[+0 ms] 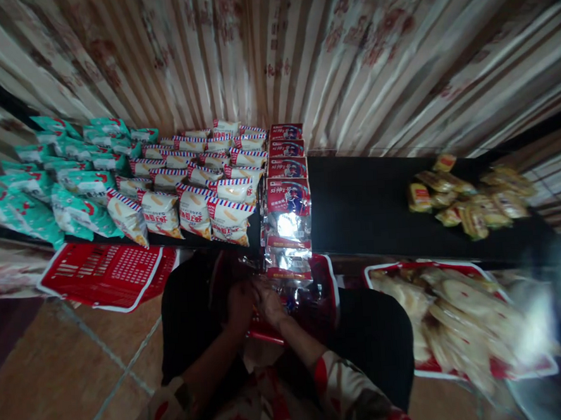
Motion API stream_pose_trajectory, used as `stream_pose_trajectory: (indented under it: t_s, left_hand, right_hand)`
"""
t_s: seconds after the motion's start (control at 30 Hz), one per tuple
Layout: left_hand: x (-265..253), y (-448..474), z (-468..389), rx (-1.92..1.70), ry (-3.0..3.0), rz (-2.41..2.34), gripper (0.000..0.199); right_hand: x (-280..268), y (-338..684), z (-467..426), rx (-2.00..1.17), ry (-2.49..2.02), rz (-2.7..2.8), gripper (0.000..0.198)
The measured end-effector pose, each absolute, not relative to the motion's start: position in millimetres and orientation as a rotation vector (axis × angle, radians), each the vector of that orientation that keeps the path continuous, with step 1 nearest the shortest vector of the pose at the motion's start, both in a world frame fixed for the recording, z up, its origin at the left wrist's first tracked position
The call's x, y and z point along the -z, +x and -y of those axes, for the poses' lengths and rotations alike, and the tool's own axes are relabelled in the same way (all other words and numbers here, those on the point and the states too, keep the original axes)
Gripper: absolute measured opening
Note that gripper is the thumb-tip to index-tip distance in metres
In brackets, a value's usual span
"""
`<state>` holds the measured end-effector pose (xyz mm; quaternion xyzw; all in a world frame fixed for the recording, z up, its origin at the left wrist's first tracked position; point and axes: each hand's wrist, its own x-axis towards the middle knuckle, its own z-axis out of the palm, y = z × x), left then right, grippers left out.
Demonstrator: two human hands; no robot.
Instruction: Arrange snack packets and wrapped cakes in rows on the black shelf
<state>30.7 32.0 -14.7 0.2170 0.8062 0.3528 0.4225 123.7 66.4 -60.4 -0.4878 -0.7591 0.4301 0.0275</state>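
Note:
In the head view, my left hand (241, 303) and my right hand (270, 302) are close together, low over a red basket (333, 289) between my knees. The fingers of both look curled inward; dim light and shadow hide what they grip. Shiny dark-red packets (298, 297) lie inside the basket, right of my hands. Just beyond it, a row of red snack packets (288, 197) with silver lower parts runs back across the black table, the nearest ones overhanging its front edge.
White packets with striped tops (231, 219) and teal packets (83, 209) stand in rows to the left. Small yellow packets (473, 217) are scattered on the black table (356, 205). Red baskets flank my legs: one tilted (70, 280), one full of pale bags (461, 297). Curtains (233, 54) hang behind.

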Motion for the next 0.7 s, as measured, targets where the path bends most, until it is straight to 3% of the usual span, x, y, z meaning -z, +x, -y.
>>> stream_pose_trajectory:
  t_s: [0.4, 0.6, 0.7]
  left_hand:
    - [-56.4, 24.0, 31.2, -1.451, 1.457, -2.042, 0.026]
    - [-67.2, 13.0, 42.8, -1.551, 1.272, -2.097, 0.029]
    - [-63.7, 16.4, 41.3, -1.504, 1.077, -1.902, 0.038]
  right_hand:
    - [-22.2, 138.8, -21.6, -1.491, -1.032, 1.977, 0.028]
    - [-69.4, 155.8, -16.1, -1.403, -1.051, 1.92, 0.027]
    - [-84.9, 162.2, -19.3, -1.366, -1.057, 1.818, 0.029]
